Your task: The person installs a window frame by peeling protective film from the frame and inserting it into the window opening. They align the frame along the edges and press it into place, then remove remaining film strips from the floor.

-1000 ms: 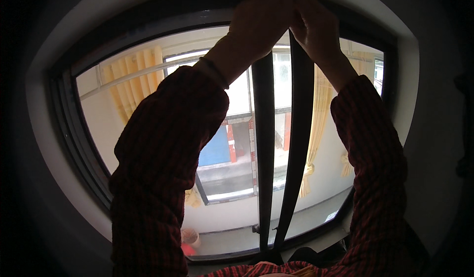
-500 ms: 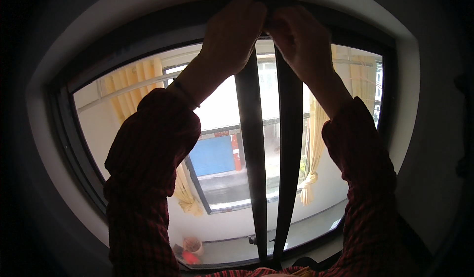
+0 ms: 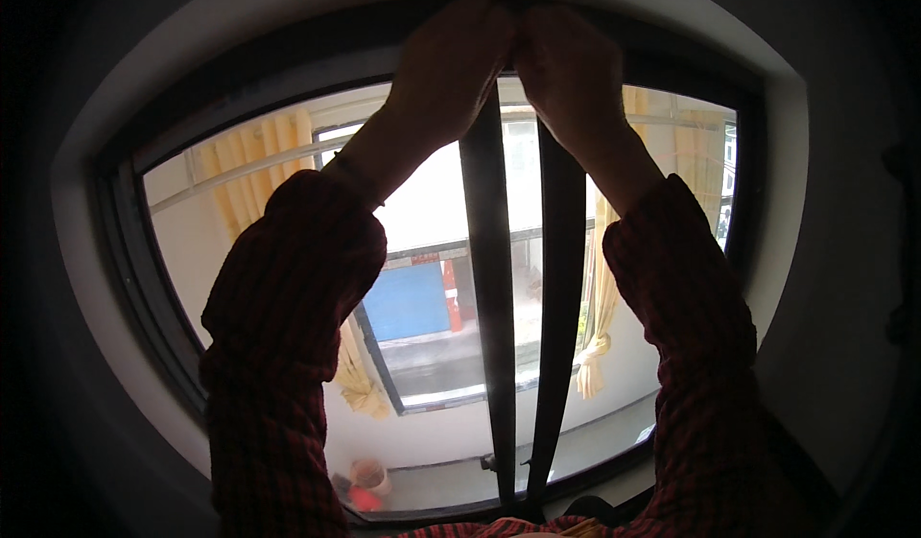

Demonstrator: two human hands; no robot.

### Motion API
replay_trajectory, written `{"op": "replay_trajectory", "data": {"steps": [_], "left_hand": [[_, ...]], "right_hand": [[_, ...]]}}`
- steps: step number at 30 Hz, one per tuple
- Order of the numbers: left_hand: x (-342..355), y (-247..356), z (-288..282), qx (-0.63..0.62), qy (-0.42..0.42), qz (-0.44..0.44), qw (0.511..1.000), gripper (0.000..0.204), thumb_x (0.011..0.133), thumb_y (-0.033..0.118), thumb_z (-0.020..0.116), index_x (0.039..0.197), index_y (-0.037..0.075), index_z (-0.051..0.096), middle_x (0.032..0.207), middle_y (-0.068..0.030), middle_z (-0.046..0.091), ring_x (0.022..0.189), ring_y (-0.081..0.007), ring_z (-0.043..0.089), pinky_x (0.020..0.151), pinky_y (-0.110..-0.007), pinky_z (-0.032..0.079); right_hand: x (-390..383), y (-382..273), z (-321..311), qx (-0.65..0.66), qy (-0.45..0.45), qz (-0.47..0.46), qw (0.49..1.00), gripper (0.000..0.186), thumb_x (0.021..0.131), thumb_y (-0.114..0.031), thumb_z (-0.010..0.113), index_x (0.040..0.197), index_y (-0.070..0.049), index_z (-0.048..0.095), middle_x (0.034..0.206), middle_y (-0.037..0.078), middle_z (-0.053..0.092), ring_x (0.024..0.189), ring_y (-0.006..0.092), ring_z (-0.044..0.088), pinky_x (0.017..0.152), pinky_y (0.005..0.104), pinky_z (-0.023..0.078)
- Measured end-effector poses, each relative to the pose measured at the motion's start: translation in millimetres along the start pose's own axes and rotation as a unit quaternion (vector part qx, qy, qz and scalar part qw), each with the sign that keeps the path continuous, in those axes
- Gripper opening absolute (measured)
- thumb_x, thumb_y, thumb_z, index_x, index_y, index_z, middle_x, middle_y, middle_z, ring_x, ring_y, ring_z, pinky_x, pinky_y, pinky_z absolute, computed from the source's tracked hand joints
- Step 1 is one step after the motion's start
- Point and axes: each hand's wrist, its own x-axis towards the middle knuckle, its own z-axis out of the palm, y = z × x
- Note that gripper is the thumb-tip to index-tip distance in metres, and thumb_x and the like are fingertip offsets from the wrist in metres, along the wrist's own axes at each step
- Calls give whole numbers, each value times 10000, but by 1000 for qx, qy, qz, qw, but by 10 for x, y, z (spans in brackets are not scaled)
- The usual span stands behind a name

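Observation:
Both my arms, in dark red checked sleeves, reach up to the top of a dark window frame [image 3: 288,87]. My left hand [image 3: 459,58] is closed, its fingertips against the upper frame where the two upright sash bars meet it. Right beside it, my right hand [image 3: 574,68] is curled closed at the same spot. What the fingers pinch is dark and too small to tell. Below the hands run the left sash bar [image 3: 489,298] and the right sash bar [image 3: 563,289], with a narrow gap between them. A thin dark band circles my left wrist.
Through the glass show yellow curtains [image 3: 247,159], a second window with a blue panel [image 3: 413,300] beyond, and a pot with something red [image 3: 367,485] at lower left. Small latches [image 3: 488,462] sit low on the bars. A pale wall recess [image 3: 791,202] surrounds the frame.
My right hand has shifted slightly left and up, closer to my left hand, and its fingers are curled in more. My left hand stays almost in place.

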Motion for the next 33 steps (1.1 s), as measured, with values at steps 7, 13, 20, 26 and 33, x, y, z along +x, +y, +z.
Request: {"op": "replay_trajectory", "data": {"steps": [7,13,20,26,33], "left_hand": [[-179,-3,-241,-37,-7,-39,999,301,917,122,727,1187,77,600,1080,-120,627,946,-230,684,773,-329,581],[-73,110,-89,53,-38,-13,998,445,846,144,794,1230,73,582,1073,-114,592,923,-257,634,747,-350,556],[-29,125,-152,-10,-15,-69,997,401,807,151,813,1127,73,583,990,-109,567,865,-291,603,715,-371,512],[86,159,-118,110,-47,-50,992,285,838,114,751,1071,89,587,958,-96,568,850,-294,602,688,-386,521],[-6,109,86,152,-76,6,986,193,836,188,709,1015,125,672,1013,-57,635,939,-235,645,760,-345,570]], "right_hand": [[9,-33,-26,82,22,-103,991,205,848,-81,781,1019,-109,671,896,50,686,791,198,701,690,295,588],[-287,-17,-343,104,45,14,993,140,869,-39,745,976,-83,665,895,38,662,752,161,699,648,254,588],[-387,25,-310,173,46,127,976,127,879,-45,740,975,-60,658,862,51,659,760,136,701,616,250,585],[-274,-2,-272,155,31,139,978,179,876,-111,768,988,-49,643,857,63,666,741,153,704,619,255,576],[-296,183,-77,-45,-32,9,998,160,920,-155,709,1044,-67,659,996,96,671,906,232,678,789,341,560]]}}
